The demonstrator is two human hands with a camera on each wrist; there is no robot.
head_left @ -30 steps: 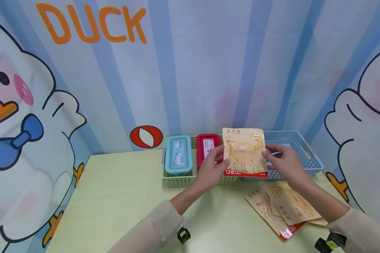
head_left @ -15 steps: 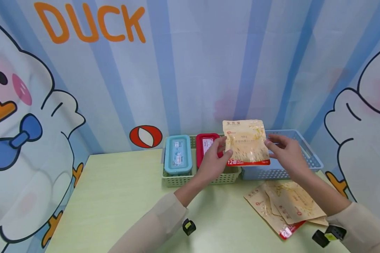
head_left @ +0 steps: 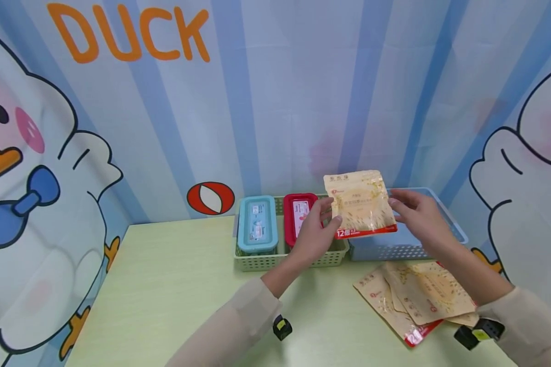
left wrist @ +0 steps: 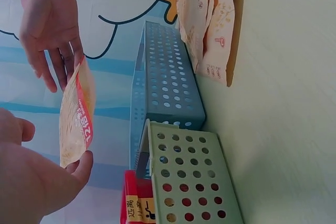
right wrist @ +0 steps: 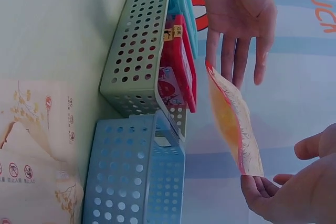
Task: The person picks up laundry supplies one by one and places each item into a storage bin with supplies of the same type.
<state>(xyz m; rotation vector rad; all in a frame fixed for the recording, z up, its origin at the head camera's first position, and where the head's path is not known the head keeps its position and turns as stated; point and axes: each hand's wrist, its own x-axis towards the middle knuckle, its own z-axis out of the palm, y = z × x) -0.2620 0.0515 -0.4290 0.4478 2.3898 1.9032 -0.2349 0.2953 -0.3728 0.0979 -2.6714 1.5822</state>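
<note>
A beige sealed packet [head_left: 360, 201] with a red bottom band is held up between both hands, above the baskets. My left hand [head_left: 319, 229] pinches its left edge, thumb in front. My right hand [head_left: 420, 219] holds the opposite edge by thumb and fingertips, as the right wrist view shows the packet [right wrist: 236, 124] stretched between the hands. More beige packets [head_left: 418, 295] lie overlapping on the table below my right forearm. Behind and under the held packet stands a light-blue perforated basket [head_left: 390, 251], its inside partly hidden.
Left of the blue basket, a green perforated basket [head_left: 259, 262] holds a box with a light-blue lid [head_left: 258, 224] and one with a red lid [head_left: 298, 211]. Both baskets stand at the table's back edge against a duck-printed curtain [head_left: 294, 102]. The table [head_left: 174, 295] is pale green.
The packet has gone from more upright and lower to higher and tilted, shifting slightly right. Both hands moved with it. The loose packets and baskets have stayed put.
</note>
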